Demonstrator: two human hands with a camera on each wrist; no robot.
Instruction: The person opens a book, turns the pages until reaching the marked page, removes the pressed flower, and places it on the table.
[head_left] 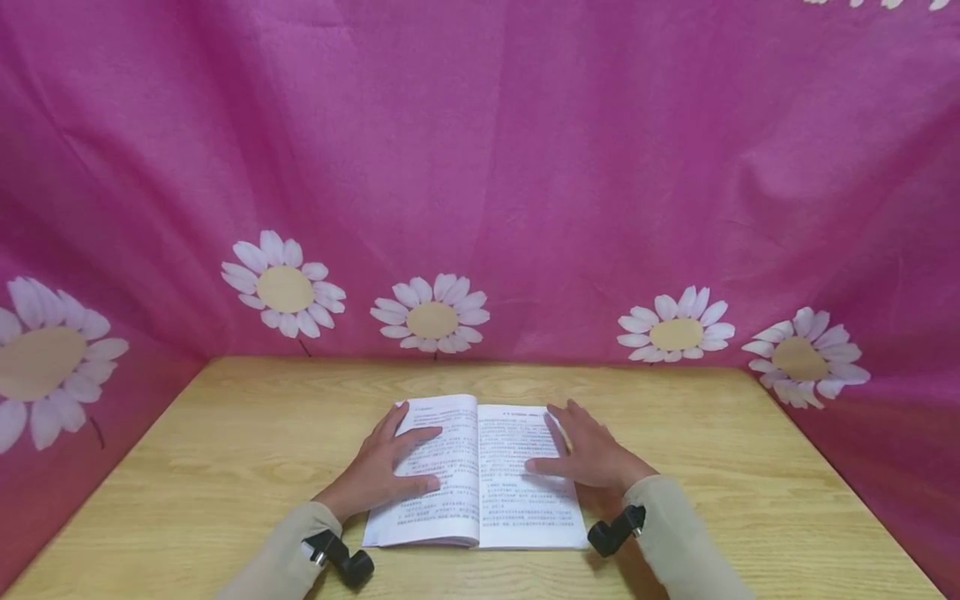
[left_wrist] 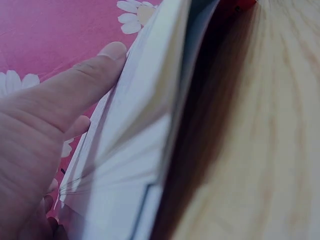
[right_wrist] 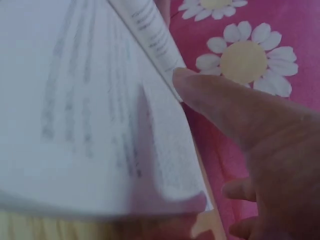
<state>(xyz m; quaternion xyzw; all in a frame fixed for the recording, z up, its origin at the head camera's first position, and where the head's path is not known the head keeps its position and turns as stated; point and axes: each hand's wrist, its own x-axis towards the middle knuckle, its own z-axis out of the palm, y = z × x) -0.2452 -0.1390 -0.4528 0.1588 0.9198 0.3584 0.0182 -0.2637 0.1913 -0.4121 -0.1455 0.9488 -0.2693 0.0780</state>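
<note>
An open book (head_left: 517, 500) with printed white pages lies on the wooden table, its spine running away from me. My left hand (head_left: 378, 471) rests on the left page, fingers spread and thumb straight. In the left wrist view, the left thumb (left_wrist: 85, 82) lies along the page face above the slightly fanned lower page edges (left_wrist: 145, 125). Over the outer part of the right page is my right hand (head_left: 596, 454), with its thumb stretched inward and its shadow beneath. The right thumb (right_wrist: 210, 95) appears beside the pages in the right wrist view; contact there is hard to tell.
The pale wooden table (head_left: 225, 450) extends to both sides of the book. A pink cloth (head_left: 525, 167) with white daisies hangs behind and along the sides. Black wrist cameras (head_left: 348, 562) sit on both beige sleeves (head_left: 678, 533).
</note>
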